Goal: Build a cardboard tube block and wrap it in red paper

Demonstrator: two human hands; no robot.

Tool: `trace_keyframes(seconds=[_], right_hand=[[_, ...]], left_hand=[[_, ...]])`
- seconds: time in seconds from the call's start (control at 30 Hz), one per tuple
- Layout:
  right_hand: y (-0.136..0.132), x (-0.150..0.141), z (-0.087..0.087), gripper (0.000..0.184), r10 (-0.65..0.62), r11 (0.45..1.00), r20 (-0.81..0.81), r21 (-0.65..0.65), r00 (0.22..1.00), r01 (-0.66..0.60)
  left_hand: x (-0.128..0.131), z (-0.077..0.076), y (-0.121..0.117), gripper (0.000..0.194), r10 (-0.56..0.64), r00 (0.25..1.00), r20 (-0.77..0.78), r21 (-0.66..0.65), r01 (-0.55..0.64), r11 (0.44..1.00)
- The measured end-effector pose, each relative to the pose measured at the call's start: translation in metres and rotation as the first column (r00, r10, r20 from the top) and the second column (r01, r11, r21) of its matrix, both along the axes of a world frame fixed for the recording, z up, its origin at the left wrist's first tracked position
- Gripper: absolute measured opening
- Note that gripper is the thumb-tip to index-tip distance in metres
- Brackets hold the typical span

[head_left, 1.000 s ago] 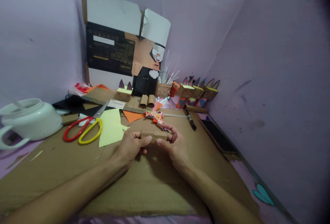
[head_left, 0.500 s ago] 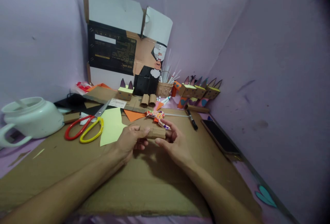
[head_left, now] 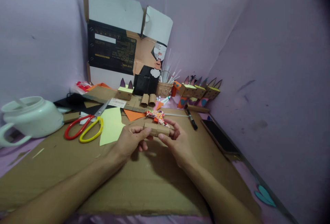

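Note:
Between my two hands is a small cardboard tube (head_left: 157, 129), held above the cardboard sheet (head_left: 134, 193). My left hand (head_left: 134, 138) pinches its left end with thumb and fingers. At the other end, my right hand (head_left: 177, 140) is closed round the tube, thumb on the near side and fingers behind. Just beyond lies a flower-patterned piece (head_left: 156, 115), partly hidden by the tube and the right fingers. Left of my left hand are a yellow-green paper piece (head_left: 111, 127) and scissors (head_left: 90, 129) with one red and one yellow handle.
A white pot (head_left: 32, 119) stands at left. Two cardboard tubes (head_left: 148, 100) and a small eared cardboard head (head_left: 125, 92) sit at the back, before an unfolded box (head_left: 110, 48). Toward the right are a black marker (head_left: 192, 119), a phone (head_left: 220, 136) and several eared cardboard figures (head_left: 198, 91).
The cardboard tube has shifted slightly right and tilted. My right thumb has come down onto its near side, and the right hand has closed on it. The left hand keeps its pinch.

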State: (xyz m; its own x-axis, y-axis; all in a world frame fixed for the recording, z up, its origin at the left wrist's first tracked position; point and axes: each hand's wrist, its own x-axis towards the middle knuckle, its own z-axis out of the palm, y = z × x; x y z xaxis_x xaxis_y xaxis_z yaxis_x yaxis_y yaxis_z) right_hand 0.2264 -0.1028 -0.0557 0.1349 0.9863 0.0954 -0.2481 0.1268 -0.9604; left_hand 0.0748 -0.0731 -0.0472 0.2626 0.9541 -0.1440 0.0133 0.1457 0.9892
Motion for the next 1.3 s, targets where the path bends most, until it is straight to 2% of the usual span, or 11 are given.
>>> trace_keyframes(seconds=[0.17,0.27,0.37,0.53,0.63,0.73,0.83,0.93,1.13,1.3], right_hand=[[0.000,0.000,0.001,0.052,-0.050,0.998,-0.004,-0.047,0.999,0.049],[-0.001,0.001,0.000,0.054,-0.048,0.996,-0.027,-0.079,0.998,0.046],[-0.002,0.002,-0.001,0.050,-0.044,0.996,-0.009,-0.072,0.999,0.044],[-0.006,0.002,-0.003,0.051,-0.087,0.996,0.219,0.005,0.972,0.088],[-0.006,0.002,-0.004,0.045,-0.188,0.982,0.372,0.090,0.909,0.167],[-0.005,0.003,-0.006,0.036,-0.279,0.959,0.452,0.183,0.848,0.218],[-0.005,0.003,-0.007,0.037,-0.273,0.960,0.441,0.181,0.855,0.214],[-0.004,0.003,-0.008,0.038,-0.219,0.973,0.387,0.154,0.896,0.171],[-0.003,-0.002,-0.012,0.049,-0.091,0.996,0.190,0.003,0.978,0.092],[-0.004,-0.005,-0.013,0.050,-0.099,0.995,0.121,0.020,0.988,0.098]], left_hand=[[0.000,-0.001,-0.002,0.029,-0.013,1.000,-0.028,0.012,0.013,1.000],[-0.002,0.000,-0.003,0.021,-0.042,0.999,-0.032,0.138,0.046,0.989],[-0.003,0.000,-0.003,0.016,-0.007,0.999,-0.034,0.258,0.016,0.966],[0.000,-0.007,-0.001,0.029,0.000,1.000,0.026,0.056,-0.001,0.998],[0.000,-0.009,0.001,0.031,0.015,0.998,0.054,0.008,-0.016,1.000],[0.000,-0.008,0.000,0.031,-0.026,0.995,0.095,-0.043,0.030,0.999],[0.001,-0.005,-0.001,0.029,-0.050,0.991,0.128,-0.084,0.061,0.995],[0.003,-0.006,-0.002,0.027,-0.025,0.989,0.145,-0.084,0.038,0.996],[0.004,-0.010,-0.005,0.027,0.005,0.989,0.151,-0.061,0.004,0.998],[0.003,-0.012,-0.006,0.032,-0.015,0.980,0.201,-0.049,0.025,0.998]])
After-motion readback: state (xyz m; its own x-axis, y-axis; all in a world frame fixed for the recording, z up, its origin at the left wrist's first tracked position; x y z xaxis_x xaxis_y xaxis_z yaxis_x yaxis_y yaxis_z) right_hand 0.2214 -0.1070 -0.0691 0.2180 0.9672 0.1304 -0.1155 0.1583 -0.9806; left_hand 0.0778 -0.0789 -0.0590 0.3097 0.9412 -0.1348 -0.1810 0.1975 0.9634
